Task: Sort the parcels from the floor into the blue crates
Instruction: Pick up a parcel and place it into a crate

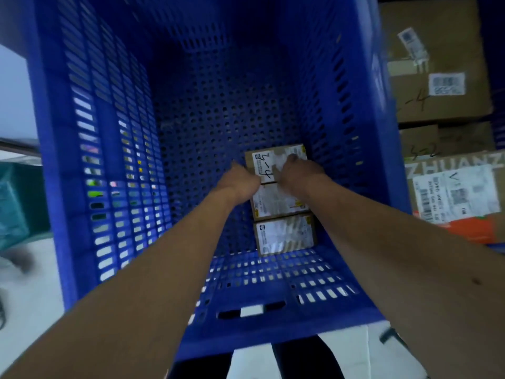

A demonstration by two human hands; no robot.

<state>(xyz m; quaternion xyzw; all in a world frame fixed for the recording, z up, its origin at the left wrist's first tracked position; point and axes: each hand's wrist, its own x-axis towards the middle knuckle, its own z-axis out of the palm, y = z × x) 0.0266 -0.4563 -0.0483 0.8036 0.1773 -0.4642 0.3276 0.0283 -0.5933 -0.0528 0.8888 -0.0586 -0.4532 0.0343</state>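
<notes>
Both my arms reach deep into a tall blue crate (90, 165) with slotted walls. On its perforated floor, along the right wall, lie three small brown parcels with white labels in a row. My left hand (241, 179) and my right hand (296, 170) hold the farthest parcel (269, 162), marked "3-4", by its left and right sides. Behind my hands lie the middle parcel (276, 203) and the nearest parcel (284, 236). My fingers are mostly hidden behind the backs of my hands.
Right of the crate stand stacked cardboard boxes: a large one marked "-4" (437, 64), a smaller one (448, 140), and a labelled box with an orange band (459, 192). A teal bin (16, 198) sits at the left on the pale floor.
</notes>
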